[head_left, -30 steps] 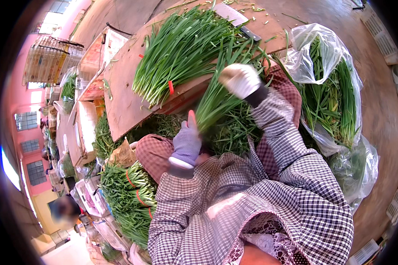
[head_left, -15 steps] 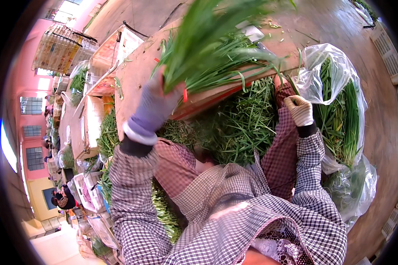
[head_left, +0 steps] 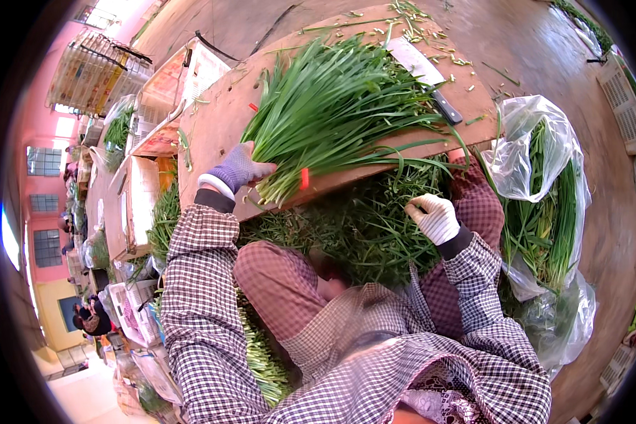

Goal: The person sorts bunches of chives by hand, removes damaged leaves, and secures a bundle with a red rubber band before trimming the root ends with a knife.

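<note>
A large bunch of long, flat green leafy stalks, like garlic chives (head_left: 332,106), lies on a brown board (head_left: 212,141) before me. A red band (head_left: 304,178) circles the pale stalk ends. My left hand (head_left: 237,168), in a purple-grey glove, rests at the left side of those ends, its thumb stretched out over the outer stalks and apart from the fingers. My right hand (head_left: 434,218), in a whitish glove, is above the leaf pile with its fingers curled into a pinch; what they hold, if anything, cannot be made out. A cleaver (head_left: 415,62) with a black handle lies beyond the bunch.
Loose green leaves (head_left: 374,219) are heaped below the board, between my knees. At the right stands a clear plastic bag (head_left: 537,152) of long green stalks. Cut bits lie scattered on the board's far end. White crates (head_left: 138,311) and more greens line the left.
The bunch has come down from the air onto the board, my left hand lowering with it and loosening. My right hand has moved left and nearer to me, over the leaf pile.
</note>
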`<action>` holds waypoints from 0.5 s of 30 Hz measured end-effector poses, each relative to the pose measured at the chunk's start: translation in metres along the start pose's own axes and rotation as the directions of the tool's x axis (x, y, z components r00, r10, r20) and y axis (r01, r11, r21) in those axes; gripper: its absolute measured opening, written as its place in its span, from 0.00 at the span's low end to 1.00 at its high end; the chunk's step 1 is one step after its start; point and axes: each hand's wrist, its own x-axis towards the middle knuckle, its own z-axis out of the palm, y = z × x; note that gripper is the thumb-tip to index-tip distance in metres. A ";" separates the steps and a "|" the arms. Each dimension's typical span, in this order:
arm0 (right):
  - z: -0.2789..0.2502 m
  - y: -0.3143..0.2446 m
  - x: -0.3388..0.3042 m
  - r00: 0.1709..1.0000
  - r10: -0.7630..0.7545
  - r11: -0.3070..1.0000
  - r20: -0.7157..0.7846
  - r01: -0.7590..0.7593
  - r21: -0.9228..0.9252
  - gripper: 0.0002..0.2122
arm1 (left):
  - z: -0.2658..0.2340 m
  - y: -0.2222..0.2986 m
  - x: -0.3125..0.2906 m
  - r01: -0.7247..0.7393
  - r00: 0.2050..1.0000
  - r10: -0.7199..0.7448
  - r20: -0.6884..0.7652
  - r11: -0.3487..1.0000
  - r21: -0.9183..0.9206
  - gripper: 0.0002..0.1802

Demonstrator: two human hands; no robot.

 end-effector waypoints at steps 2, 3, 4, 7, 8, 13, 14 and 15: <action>0.003 -0.008 0.005 1.000 -0.006 1.000 0.013 0.006 0.017 0.07 | -0.001 -0.021 0.001 -0.217 0.923 0.268 -0.277 0.955 0.200 0.31; 0.004 -0.011 0.006 1.000 -0.008 1.000 0.019 0.007 0.024 0.07 | -0.001 -0.027 -0.001 -0.292 0.831 0.404 -0.383 0.902 0.318 0.34; 0.006 -0.005 0.006 0.999 -0.043 0.999 0.000 0.043 0.003 0.07 | -0.007 -0.033 -0.006 -0.191 0.927 0.198 -0.317 0.980 0.052 0.43; 0.003 0.002 0.000 1.000 0.003 1.000 -0.008 -0.003 -0.021 0.07 | 0.009 -0.056 -0.024 -0.290 0.843 0.232 -0.486 0.956 -0.046 0.46; 0.000 0.001 -0.003 0.997 0.060 0.998 0.050 -0.060 -0.018 0.06 | 0.016 -0.065 -0.032 -0.324 0.850 0.216 -0.480 0.934 -0.152 0.46; 0.014 -0.006 -0.020 0.993 0.080 0.996 0.089 -0.084 0.044 0.07 | 0.053 -0.137 -0.024 -0.473 0.794 -0.231 -0.562 0.347 -0.810 0.43; 0.017 -0.011 -0.021 0.992 0.054 0.997 0.116 -0.060 0.043 0.07 | 0.052 -0.137 -0.018 -0.464 0.801 -0.288 -0.525 0.255 -0.848 0.43; 0.019 -0.014 -0.024 0.989 0.035 0.998 0.142 -0.041 0.041 0.07 | 0.052 -0.125 -0.016 -0.449 0.811 -0.339 -0.476 0.159 -0.879 0.43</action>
